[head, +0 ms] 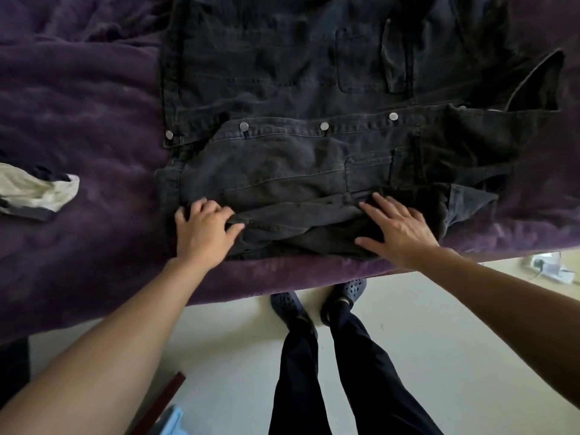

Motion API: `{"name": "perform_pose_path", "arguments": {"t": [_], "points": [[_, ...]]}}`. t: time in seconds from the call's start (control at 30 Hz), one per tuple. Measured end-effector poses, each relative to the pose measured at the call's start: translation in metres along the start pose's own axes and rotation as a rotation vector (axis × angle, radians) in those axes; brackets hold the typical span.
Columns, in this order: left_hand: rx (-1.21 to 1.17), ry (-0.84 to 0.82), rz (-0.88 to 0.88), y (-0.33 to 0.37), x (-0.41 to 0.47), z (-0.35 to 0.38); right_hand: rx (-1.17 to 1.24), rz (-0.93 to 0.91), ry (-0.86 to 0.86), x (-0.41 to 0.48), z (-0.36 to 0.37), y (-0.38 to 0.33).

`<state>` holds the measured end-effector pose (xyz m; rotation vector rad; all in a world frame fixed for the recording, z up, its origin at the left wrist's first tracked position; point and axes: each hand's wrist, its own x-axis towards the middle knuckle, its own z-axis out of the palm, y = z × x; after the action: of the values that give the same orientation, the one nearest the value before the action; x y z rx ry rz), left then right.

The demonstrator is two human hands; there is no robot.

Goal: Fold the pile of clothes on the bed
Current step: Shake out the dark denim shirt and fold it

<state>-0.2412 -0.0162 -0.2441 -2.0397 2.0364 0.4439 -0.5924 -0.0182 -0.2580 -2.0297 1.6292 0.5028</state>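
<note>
your left grip (204, 229) sits on the near left corner of the dark denim jacket (282, 73), fingers bent against it; whether it pinches any fabric you cannot tell. your right grip (398, 229) lies flat, fingers spread, pressing the sleeve (298, 215) folded across the jacket's near edge. the jacket is spread on the purple bed (78, 120), close to its near edge. a white and grey garment (34, 193) lies well apart to the left.

My left forearm (125, 324) and right forearm (502, 290) bare, my trousers (357, 378) long and dark, my clogs (346, 291) dark blue, perforated tops
</note>
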Motion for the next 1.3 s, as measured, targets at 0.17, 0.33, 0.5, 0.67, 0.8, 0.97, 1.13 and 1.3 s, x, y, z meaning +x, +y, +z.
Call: {"name": "perform_pose_path", "arguments": {"t": [0.17,0.33,0.5,0.67,0.8,0.97,1.13,1.3], "points": [[-0.246,0.316,-0.339,-0.037,0.033,-0.028,0.055,0.112,0.106,0.000,-0.005,0.014],[0.013,0.338,-0.088,-0.036,0.024,-0.024,-0.050,-0.020,0.179,-0.011,0.000,-0.004],[0.146,-0.235,0.069,-0.010,0.015,0.023,-0.106,0.009,-0.113,0.004,0.017,-0.002],[0.083,-0.436,0.001,0.003,0.059,-0.020,-0.011,-0.051,-0.264,0.026,-0.017,0.019],[-0.018,-0.152,-0.023,0.021,0.117,-0.067,0.157,-0.046,-0.212,0.081,-0.083,0.042],[-0.076,-0.072,-0.056,0.050,0.199,-0.088,0.268,-0.053,0.291,0.192,-0.178,0.066],[-0.154,-0.031,-0.192,0.072,0.249,-0.084,0.331,0.174,0.602,0.315,-0.270,0.121],[-0.343,0.181,-0.273,0.082,0.280,-0.096,0.604,0.381,0.283,0.380,-0.296,0.151]]}}
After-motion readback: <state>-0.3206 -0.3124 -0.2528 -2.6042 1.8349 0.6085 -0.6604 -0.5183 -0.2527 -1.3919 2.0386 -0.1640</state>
